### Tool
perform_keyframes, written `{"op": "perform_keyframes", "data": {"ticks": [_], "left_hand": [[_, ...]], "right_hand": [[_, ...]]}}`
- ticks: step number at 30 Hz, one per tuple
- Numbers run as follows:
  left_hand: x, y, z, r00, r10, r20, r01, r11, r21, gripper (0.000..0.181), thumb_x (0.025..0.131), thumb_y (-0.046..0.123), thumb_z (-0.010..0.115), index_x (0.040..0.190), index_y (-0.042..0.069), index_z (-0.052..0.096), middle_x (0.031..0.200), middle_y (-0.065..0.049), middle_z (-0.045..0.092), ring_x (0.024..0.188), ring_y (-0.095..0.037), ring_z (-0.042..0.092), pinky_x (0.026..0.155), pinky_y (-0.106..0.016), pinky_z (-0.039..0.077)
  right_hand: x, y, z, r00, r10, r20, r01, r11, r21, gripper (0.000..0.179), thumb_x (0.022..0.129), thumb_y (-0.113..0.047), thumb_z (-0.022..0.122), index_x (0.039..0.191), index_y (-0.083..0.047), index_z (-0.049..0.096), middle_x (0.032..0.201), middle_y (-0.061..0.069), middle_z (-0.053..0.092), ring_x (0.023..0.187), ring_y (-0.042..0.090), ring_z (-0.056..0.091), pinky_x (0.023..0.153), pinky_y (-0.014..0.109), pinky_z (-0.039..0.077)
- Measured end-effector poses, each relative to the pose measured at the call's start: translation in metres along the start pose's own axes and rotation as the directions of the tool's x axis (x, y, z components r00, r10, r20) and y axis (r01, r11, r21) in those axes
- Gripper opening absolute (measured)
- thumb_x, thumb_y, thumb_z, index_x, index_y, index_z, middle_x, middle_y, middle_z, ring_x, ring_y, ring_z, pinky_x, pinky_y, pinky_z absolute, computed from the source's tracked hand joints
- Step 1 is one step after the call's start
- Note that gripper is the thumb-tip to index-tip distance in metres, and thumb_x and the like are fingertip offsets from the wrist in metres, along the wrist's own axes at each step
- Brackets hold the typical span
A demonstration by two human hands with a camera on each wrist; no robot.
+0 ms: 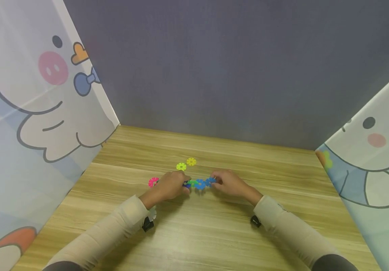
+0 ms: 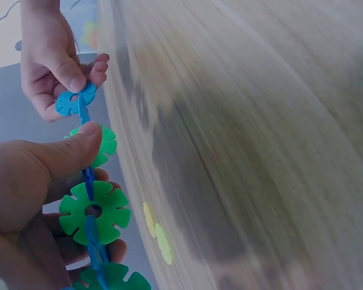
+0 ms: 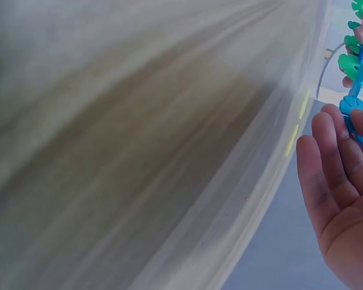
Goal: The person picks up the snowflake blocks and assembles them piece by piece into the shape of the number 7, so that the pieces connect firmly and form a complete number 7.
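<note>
A chain of interlocking snowflake discs, green and blue by turns, runs between the two hands. My left hand (image 1: pixel 170 185) grips it along its middle, the thumb lying over a green disc (image 2: pixel 107 148). Further along that hand, another green disc (image 2: pixel 112 211) shows beside the fingers. On the right, my right hand (image 1: pixel 230 183) pinches the blue disc (image 1: pixel 210 182) at the chain's end between thumb and fingers. Next to it sits a second blue disc (image 1: pixel 199 184). A pink disc (image 1: pixel 153 182) shows left of the left hand; whether it joins the chain is hidden.
Two loose discs, one yellow-green (image 1: pixel 181 166) and one yellow (image 1: pixel 191 161), lie on the wooden table (image 1: pixel 215 233) behind the hands. A pale notched disc (image 1: pixel 152 213) is partly covered by the left sleeve. A grey panel (image 1: pixel 215 75) and printed side panels surround the table.
</note>
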State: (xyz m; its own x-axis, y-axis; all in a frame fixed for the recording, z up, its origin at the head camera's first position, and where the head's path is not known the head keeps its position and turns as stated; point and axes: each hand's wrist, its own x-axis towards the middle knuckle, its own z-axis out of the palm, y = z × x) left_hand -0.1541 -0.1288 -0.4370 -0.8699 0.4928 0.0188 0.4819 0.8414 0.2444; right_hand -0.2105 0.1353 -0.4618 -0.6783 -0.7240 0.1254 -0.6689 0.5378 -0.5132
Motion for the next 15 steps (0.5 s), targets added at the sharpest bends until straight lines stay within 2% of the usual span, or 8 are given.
{"op": "perform_keyframes", "data": {"ticks": [5, 11, 15], "left_hand": [[0.0015, 0.0013, 0.0007, 1.000, -0.006, 0.002, 0.006, 1.000, -0.001, 0.048, 0.088, 0.032, 0.080, 0.127, 0.004, 0.070, 0.112, -0.010, 0.075, 0.095, -0.023, 0.069, 0.075, -0.037, 0.060], [0.0025, 0.0031, 0.0023, 1.000, -0.004, -0.011, 0.004, 1.000, -0.014, 0.048, 0.089, 0.031, 0.079, 0.127, 0.004, 0.070, 0.116, -0.012, 0.074, 0.103, -0.027, 0.070, 0.084, -0.042, 0.062], [0.0029, 0.0036, 0.0025, 1.000, -0.001, -0.018, 0.000, 1.000, -0.025, 0.049, 0.088, 0.031, 0.079, 0.128, 0.004, 0.069, 0.117, -0.013, 0.074, 0.107, -0.030, 0.070, 0.088, -0.044, 0.062]], "right_hand": [[-0.0014, 0.0011, 0.0040, 1.000, 0.015, -0.012, -0.014, 1.000, 0.014, 0.010, 0.094, -0.012, 0.072, 0.104, -0.012, 0.070, 0.088, -0.002, 0.073, 0.075, 0.002, 0.062, 0.067, 0.019, 0.054], [-0.0031, 0.0006, 0.0076, 0.999, 0.042, -0.018, -0.042, 0.999, 0.012, 0.006, 0.094, -0.016, 0.073, 0.099, -0.014, 0.070, 0.080, -0.006, 0.070, 0.065, 0.001, 0.054, 0.061, 0.019, 0.049], [-0.0027, 0.0010, 0.0098, 0.998, 0.038, -0.043, -0.038, 0.999, -0.013, 0.005, 0.093, -0.017, 0.074, 0.096, -0.016, 0.071, 0.080, -0.007, 0.071, 0.065, 0.000, 0.054, 0.062, 0.019, 0.049]]}}
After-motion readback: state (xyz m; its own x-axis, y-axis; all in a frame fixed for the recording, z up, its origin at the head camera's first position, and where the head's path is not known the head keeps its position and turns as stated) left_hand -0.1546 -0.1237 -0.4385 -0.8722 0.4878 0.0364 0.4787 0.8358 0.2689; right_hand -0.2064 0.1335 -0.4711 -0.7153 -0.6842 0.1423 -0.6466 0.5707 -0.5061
